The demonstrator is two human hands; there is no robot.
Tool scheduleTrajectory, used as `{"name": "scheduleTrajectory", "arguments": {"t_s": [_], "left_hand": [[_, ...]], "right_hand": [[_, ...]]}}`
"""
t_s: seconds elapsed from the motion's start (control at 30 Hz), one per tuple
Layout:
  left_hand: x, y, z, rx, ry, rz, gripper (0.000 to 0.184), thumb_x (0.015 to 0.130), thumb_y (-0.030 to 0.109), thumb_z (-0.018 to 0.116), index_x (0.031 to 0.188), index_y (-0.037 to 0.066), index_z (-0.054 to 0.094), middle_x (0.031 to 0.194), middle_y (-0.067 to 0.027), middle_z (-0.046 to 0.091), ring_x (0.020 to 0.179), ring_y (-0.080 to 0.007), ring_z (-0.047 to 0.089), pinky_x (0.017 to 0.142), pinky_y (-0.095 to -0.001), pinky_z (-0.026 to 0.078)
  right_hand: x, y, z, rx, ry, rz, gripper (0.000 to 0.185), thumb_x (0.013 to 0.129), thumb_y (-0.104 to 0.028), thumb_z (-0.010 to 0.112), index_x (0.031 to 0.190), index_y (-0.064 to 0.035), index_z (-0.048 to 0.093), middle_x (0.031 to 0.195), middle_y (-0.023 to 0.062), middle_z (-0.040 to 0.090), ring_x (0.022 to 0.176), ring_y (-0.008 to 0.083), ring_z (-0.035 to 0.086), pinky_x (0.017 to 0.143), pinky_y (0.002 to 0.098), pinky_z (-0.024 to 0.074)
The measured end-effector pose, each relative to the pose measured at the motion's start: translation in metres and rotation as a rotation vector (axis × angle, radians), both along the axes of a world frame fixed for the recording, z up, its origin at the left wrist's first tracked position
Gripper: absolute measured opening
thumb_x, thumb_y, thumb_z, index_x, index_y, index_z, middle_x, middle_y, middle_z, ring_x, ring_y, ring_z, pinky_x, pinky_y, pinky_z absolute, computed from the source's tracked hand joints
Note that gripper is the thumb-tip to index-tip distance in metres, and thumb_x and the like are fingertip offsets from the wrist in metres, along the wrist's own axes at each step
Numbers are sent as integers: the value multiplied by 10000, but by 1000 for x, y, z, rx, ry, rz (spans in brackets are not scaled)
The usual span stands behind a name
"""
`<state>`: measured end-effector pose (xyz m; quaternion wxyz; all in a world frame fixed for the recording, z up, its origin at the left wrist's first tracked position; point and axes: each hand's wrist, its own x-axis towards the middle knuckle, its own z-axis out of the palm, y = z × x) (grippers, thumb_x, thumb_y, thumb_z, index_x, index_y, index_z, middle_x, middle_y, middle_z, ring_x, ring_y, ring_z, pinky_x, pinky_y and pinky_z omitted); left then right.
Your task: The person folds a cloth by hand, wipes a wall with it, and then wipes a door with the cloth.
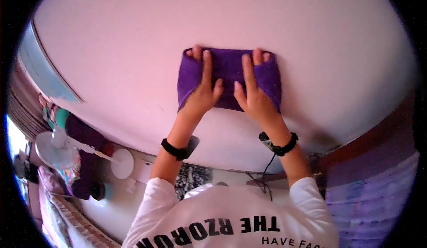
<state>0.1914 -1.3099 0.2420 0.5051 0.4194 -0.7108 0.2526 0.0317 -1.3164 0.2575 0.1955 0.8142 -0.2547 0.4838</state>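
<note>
A purple cloth (pixel 227 77) lies against a broad pale surface, its two side edges folded inward. My left hand (pixel 202 88) is on its left side and my right hand (pixel 254 90) on its right side. On each hand the index finger stretches out on top of the cloth, while other fingers run beneath the folded edge, their tips showing at the top corners. The cloth is thus caught between the fingers of both hands. Both thumbs point inward over the middle of the cloth. Parts of the fingers are hidden by the folds.
The pale surface (pixel 267 17) spreads widely around the cloth. Black bands circle both wrists. A white pedestal fan (pixel 122 163) stands at the lower left. Dark cables (pixel 266 177) hang below the right forearm. Purple patterned fabric (pixel 369 199) lies at the lower right.
</note>
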Motion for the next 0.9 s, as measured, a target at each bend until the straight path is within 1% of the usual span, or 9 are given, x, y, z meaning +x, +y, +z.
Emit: {"name": "scheduleTrajectory", "arguments": {"t_s": [0.1, 0.13, 0.37, 0.47, 0.53, 0.67, 0.8, 0.87, 0.9], "left_hand": [[13, -1, 7, 44, -1, 53, 705, 707, 112, 524, 1267, -72, 137, 1327, -271, 77, 1238, -395, 67, 996, -441, 102], [15, 0, 10, 44, -25, 47, 705, 707, 112, 524, 1267, -72, 137, 1327, -271, 77, 1238, -395, 67, 996, -441, 102], [-4, -9, 25, 48, -38, 17, 687, 713, 93, 513, 1258, -93, 137, 1318, -286, 78, 1237, -395, 70, 1001, -439, 89], [-28, -18, 24, -18, -93, -75, 672, 718, 176, 540, 1249, -73, 213, 1303, -282, 154, 1218, -398, 150, 991, -430, 148], [-40, -16, 23, -26, -155, -66, 627, 731, 248, 532, 1227, -52, 293, 1292, -262, 216, 1194, -386, 226, 970, -416, 212], [-41, -20, 16, -37, -133, -82, 593, 733, 260, 532, 1220, -15, 334, 1294, -206, 259, 1196, -326, 260, 952, -387, 259], [-41, -19, 17, -17, -120, -86, 582, 730, 236, 538, 1219, -8, 337, 1296, -189, 267, 1194, -313, 271, 953, -375, 262], [-44, -14, 18, 14, -99, -166, 582, 725, 201, 544, 1226, 0, 326, 1299, -180, 265, 1192, -302, 278, 957, -364, 263], [-45, -11, 17, 17, -63, -145, 582, 725, 201, 544, 1226, 0, 326, 1299, -180, 265, 1192, -302, 278, 957, -364, 263]], "right_hand": [[13, -4, 15, 14, 42, 28, 638, 749, -124, 487, 1292, -26, 166, 1318, 217, 194, 1207, 376, 200, 998, 428, 151], [17, -5, 17, 4, 27, 23, 621, 745, -106, 485, 1286, -25, 191, 1309, 206, 225, 1203, 359, 222, 996, 411, 173], [-7, -8, 25, 11, 26, 2, 616, 745, -96, 489, 1285, -25, 202, 1306, 199, 242, 1202, 363, 229, 991, 407, 190], [-32, -11, 15, 8, -69, -104, 621, 748, -92, 487, 1287, -18, 189, 1320, 196, 214, 1226, 362, 170, 1001, 420, 138], [-46, -13, 5, -29, -74, -191, 619, 755, -126, 486, 1280, 8, 186, 1307, 237, 204, 1215, 393, 168, 996, 443, 133], [-47, -12, 0, -89, -12, -373, 619, 758, -184, 486, 1266, 26, 203, 1279, 275, 229, 1186, 426, 209, 984, 466, 158], [-45, -16, -1, -113, -5, -385, 617, 759, -209, 483, 1260, 30, 214, 1270, 277, 247, 1176, 428, 228, 976, 477, 174], [-47, -15, -5, 10, -31, -337, 608, 801, -147, 406, 1278, 58, 90, 1318, 287, 75, 1227, 429, 29, 998, 447, 64], [-47, -15, -8, 10, 5, -315, 608, 801, -147, 406, 1278, 58, 90, 1318, 287, 75, 1227, 429, 29, 998, 447, 64]]}}
